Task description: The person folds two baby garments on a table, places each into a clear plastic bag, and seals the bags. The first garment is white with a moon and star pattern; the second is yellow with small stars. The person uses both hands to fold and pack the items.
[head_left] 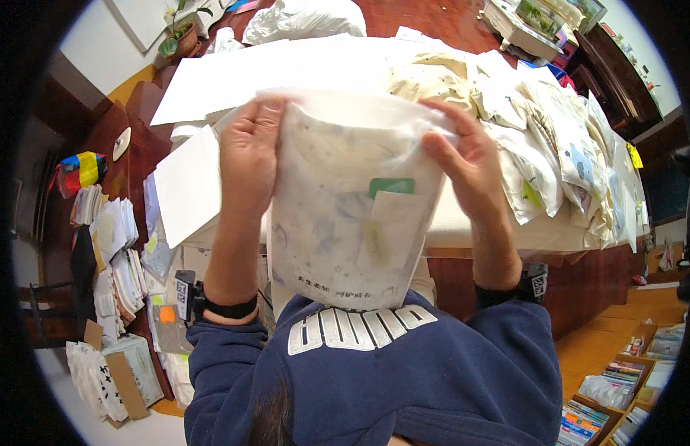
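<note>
A frosted plastic garment bag (pixel 322 223) hangs upright between my hands, its lower end against my chest. Through the film I make out pale patterned cloth, a green tag (pixel 391 187) and a white card with a yellowish strip. Printed writing runs along the bag's bottom. My left hand (pixel 254 145) grips the upper left corner, with its fingertips hidden behind the film. At the upper right corner, my right hand (pixel 462 150) pinches the bag between thumb and fingers. The top edge is slightly blurred.
White sheets (pixel 222 78) cover the far left of the padded table (pixel 467 231). Bagged and loose garments (pixel 562 139) are heaped at the right. Stacked papers (pixel 119 251) stand at the left, above a cardboard box (pixel 136 368). A white plastic bag (pixel 306 22) lies beyond the table.
</note>
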The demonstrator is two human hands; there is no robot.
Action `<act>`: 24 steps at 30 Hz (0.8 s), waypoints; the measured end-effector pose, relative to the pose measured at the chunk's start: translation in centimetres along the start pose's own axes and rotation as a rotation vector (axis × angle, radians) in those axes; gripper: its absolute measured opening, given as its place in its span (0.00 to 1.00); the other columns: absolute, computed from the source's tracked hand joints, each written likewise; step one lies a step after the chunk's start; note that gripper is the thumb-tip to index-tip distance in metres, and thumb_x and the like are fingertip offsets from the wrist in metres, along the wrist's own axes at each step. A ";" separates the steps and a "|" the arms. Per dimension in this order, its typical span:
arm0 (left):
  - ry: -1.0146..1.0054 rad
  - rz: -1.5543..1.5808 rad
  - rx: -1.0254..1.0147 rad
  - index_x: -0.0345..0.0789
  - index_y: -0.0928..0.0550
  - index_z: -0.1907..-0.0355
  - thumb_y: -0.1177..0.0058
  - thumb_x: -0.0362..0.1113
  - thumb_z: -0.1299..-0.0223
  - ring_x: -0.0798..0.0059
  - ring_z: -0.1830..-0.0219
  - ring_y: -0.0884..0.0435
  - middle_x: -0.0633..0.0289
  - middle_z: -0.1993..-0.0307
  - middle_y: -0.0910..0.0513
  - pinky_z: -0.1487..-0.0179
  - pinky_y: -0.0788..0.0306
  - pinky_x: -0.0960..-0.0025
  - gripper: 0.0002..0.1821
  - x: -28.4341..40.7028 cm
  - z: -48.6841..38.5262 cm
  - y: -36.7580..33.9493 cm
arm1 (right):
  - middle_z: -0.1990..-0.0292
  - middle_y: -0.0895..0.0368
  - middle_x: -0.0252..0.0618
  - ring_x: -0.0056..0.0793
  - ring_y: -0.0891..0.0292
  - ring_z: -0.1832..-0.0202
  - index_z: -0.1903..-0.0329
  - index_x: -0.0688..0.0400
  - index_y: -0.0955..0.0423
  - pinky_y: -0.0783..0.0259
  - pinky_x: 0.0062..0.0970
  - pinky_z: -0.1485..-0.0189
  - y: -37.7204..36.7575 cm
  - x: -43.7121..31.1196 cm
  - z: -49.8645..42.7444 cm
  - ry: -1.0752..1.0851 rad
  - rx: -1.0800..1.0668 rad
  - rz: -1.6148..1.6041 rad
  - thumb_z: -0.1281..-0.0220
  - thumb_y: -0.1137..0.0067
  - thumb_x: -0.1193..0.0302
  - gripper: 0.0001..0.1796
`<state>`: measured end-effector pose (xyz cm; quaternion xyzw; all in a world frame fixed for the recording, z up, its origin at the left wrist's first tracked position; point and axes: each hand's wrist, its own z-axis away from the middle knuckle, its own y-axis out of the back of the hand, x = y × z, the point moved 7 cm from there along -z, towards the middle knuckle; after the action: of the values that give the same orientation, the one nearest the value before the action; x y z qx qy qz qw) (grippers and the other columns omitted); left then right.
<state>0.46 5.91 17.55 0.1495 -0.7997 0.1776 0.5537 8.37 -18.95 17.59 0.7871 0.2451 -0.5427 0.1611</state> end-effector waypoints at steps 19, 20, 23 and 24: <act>0.575 0.119 0.161 0.30 0.22 0.51 0.49 0.35 0.29 0.75 0.57 0.17 0.59 0.60 0.15 0.50 0.23 0.71 0.12 -21.0 0.8 3.6 | 0.62 0.16 0.32 0.18 0.22 0.62 0.56 0.65 0.20 0.26 0.19 0.57 1.7 20.5 0.9 -0.416 0.426 -0.477 0.28 0.43 0.68 0.11; 0.352 -0.023 0.170 0.30 0.22 0.50 0.49 0.36 0.29 0.74 0.55 0.17 0.58 0.59 0.15 0.47 0.24 0.70 0.12 -19.1 -0.1 3.5 | 0.63 0.16 0.32 0.17 0.23 0.62 0.56 0.64 0.20 0.26 0.19 0.57 1.7 20.5 0.9 -0.400 0.441 -0.433 0.28 0.43 0.68 0.11; 0.003 -0.416 0.098 0.32 0.21 0.47 0.48 0.39 0.30 0.69 0.49 0.18 0.57 0.56 0.15 0.39 0.29 0.65 0.15 -14.5 -1.7 0.7 | 0.64 0.17 0.30 0.15 0.24 0.63 0.57 0.63 0.20 0.28 0.17 0.57 1.6 20.0 0.8 -0.354 0.452 -0.309 0.28 0.43 0.68 0.11; -0.018 -0.505 -0.086 0.33 0.21 0.47 0.47 0.40 0.30 0.68 0.47 0.19 0.57 0.55 0.15 0.37 0.31 0.63 0.16 -13.6 -2.1 -1.3 | 0.64 0.17 0.30 0.15 0.24 0.63 0.57 0.63 0.20 0.28 0.17 0.57 1.4 19.7 0.7 -0.338 0.433 -0.273 0.28 0.43 0.68 0.11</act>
<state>7.46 6.32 5.58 0.3222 -0.7488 -0.0019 0.5792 14.31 -16.31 -1.07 0.6616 0.1969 -0.7221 -0.0465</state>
